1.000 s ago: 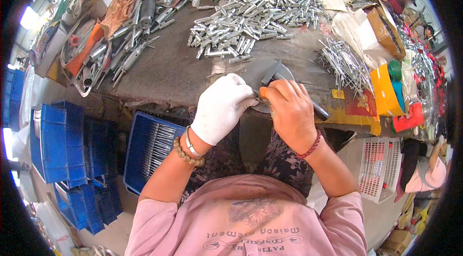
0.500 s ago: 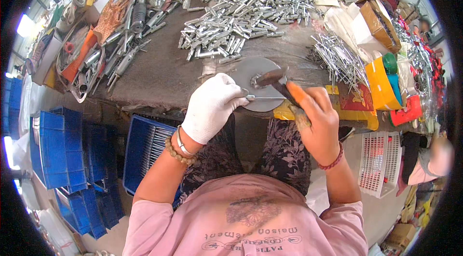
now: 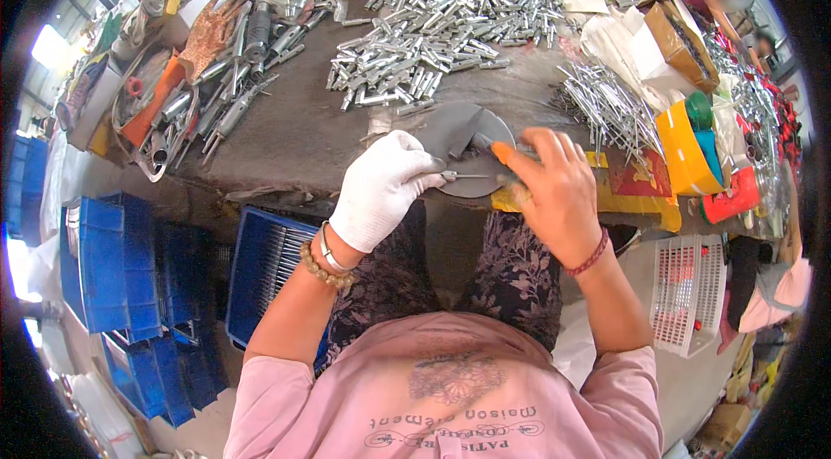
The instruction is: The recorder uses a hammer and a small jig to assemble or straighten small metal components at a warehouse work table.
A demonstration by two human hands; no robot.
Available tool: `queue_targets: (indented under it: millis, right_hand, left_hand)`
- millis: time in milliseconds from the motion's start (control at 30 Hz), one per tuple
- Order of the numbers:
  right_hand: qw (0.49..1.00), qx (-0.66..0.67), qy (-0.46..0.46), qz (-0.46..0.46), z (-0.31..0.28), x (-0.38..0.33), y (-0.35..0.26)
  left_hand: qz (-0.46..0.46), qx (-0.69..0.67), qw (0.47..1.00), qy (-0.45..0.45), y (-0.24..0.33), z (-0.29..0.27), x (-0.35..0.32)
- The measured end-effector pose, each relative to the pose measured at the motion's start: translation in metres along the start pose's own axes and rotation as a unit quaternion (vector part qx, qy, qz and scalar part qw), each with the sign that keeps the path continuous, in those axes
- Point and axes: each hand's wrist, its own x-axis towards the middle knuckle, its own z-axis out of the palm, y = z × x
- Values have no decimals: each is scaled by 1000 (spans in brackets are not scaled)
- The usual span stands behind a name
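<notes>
My left hand [image 3: 376, 191], in a white knitted glove, pinches a short metal rod [image 3: 472, 176] with a thicker sleeve at its fingers. The rod points right across a round grey metal plate [image 3: 495, 123] at the table's near edge. Over that plate, the dark head of a hammer [image 3: 456, 130] looks smeared by motion. Bare except for an orange cover on one fingertip, my right hand [image 3: 558, 199] is round the hammer's handle, its outer fingers loosely raised. Most of the handle is hidden by the hand.
A large heap of metal sleeves [image 3: 450, 18] lies beyond the plate, with thin metal rods [image 3: 606, 109] to the right. Tools and an orange glove [image 3: 210, 39] crowd the left. Blue bins [image 3: 108, 264] and a white basket [image 3: 688, 295] stand below the table. Co-workers are at far right.
The hammer head has shifted left and appears larger over the plate. My right hand's outer fingers have lifted and loosened. My left hand still pinches the rod in nearly the same place.
</notes>
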Motion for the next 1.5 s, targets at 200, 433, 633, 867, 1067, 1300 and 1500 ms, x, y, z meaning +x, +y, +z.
queue_targets:
  millis: [200,433,633,867,1067,1300,1500]
  right_hand:
    - [997,27,-24,74,5,-22,-32]
    - [936,267,-120,197,11,-32,-40]
    - [832,426,-161,315,21,-37,-49]
    - [792,484,-160,336,31,-53,-70]
    - [800,481,-185,308,45,-52,-92]
    - [758,504,-269,314,65,-60,-77]
    - [752,491,-294,328,74,-70,-55]
  left_hand:
    - [-7,-2,1000,-3,2,-2,-4]
    - [-25,66,992,106,22,5,-14]
    - [-310,-216,921,96,44,29,-51]
    - [-389,-384,831,103,51,30,-55]
    - [-396,-392,823,114,51,16,-73]
    - [-356,-132,904,196,-14,-25,-166]
    - [-601,211,764,105,-89,-132,-321]
